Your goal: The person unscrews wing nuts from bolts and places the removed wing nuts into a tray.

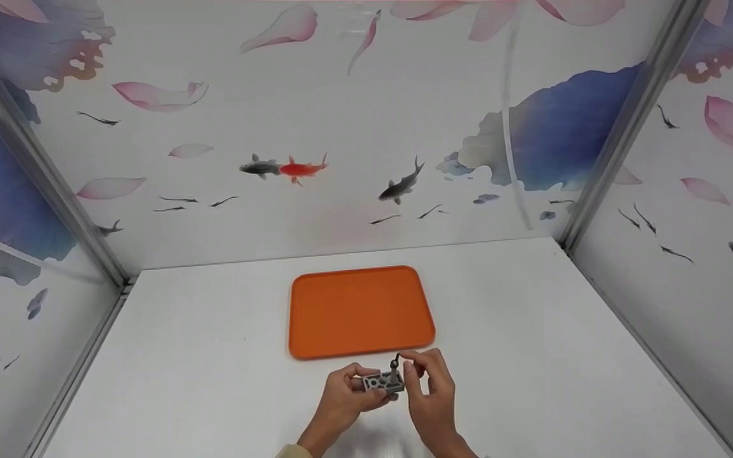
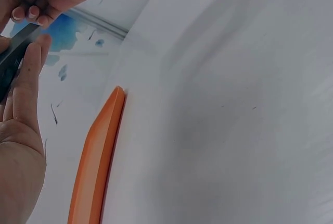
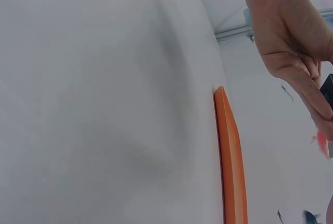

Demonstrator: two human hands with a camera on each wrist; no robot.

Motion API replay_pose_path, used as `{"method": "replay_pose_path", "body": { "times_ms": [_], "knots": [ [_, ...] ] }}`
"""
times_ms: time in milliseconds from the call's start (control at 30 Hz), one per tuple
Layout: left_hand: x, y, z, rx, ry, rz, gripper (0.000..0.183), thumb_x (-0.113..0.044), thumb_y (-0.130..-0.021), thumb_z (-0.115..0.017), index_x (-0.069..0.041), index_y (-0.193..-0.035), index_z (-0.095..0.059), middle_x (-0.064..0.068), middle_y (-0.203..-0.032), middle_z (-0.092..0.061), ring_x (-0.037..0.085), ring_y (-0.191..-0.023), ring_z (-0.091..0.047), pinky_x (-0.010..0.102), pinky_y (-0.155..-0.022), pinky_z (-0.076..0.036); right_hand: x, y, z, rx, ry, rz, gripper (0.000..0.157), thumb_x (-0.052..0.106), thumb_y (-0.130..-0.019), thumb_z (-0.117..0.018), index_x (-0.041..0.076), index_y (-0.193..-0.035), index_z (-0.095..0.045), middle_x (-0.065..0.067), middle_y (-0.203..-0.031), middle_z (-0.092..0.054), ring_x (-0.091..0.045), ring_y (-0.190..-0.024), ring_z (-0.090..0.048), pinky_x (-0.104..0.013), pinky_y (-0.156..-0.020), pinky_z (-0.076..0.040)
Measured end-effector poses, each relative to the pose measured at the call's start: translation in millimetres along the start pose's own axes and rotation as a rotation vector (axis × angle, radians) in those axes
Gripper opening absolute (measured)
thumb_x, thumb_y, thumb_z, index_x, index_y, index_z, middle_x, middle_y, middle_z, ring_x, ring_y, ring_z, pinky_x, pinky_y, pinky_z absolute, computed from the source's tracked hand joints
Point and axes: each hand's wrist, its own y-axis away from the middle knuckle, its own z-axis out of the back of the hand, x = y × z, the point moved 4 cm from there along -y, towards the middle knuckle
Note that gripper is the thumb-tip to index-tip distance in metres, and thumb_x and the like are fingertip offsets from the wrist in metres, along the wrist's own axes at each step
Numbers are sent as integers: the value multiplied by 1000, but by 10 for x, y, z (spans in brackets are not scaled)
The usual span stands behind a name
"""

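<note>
My left hand (image 1: 347, 391) grips a small grey block (image 1: 379, 381) with a pattern of holes in its face, its thumb along the near side. A dark bent piece (image 1: 395, 364) stands up from the block's right end. The right hand (image 1: 431, 388) has its thumb and forefinger at that piece, pinching it. In the left wrist view the block (image 2: 21, 41) appears as a dark, flat-sided bar between both hands. Only a dark corner of the block (image 3: 328, 91) shows at the right wrist view's edge, beside the right fingers.
An orange tray (image 1: 360, 312) lies on the white table (image 1: 201, 362), just beyond the hands. Panels printed with fish and petals (image 1: 341, 216) close off the back and both sides, with metal posts (image 1: 634, 127) at the corners.
</note>
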Motion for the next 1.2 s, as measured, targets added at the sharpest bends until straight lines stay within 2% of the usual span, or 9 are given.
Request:
{"method": "replay_pose_path", "body": {
  "times_ms": [267,533,800,1200],
  "knots": [
    [11,-18,-4,2,-12,2,36,2,-82,-72,10,-115,-60,21,-104,-75,29,-91,-77,35,-82,-65,-9,16,-15,23,23,19,37,-15,-82,-67,8,-111,-70,-3,-85,-50,-14,-74,-44,-23,-63,-41],
    [28,-14,-11,21,-32,-24,37,0,-81,-71,9,-115,-59,22,-104,-75,29,-91,-77,35,-81,-66,10,12,-21,44,-45,33,34,-13,-83,-69,6,-111,-71,-7,-83,-49,-22,-72,-45,-25,-61,-43],
    [0,-2,-16,19,-21,-38,37,2,-80,-71,11,-114,-60,25,-104,-74,29,-90,-77,34,-80,-66,8,12,7,46,-50,20,30,-13,-86,-65,6,-109,-71,-2,-85,-49,-10,-76,-46,-23,-61,-44],
    [-31,-2,-15,11,-25,-29,37,2,-81,-70,10,-115,-59,25,-106,-74,29,-90,-77,36,-82,-65,-22,-17,30,-15,-37,6,33,-17,-84,-65,5,-108,-68,-7,-85,-49,-11,-75,-45,-22,-62,-43]
  ]
}}
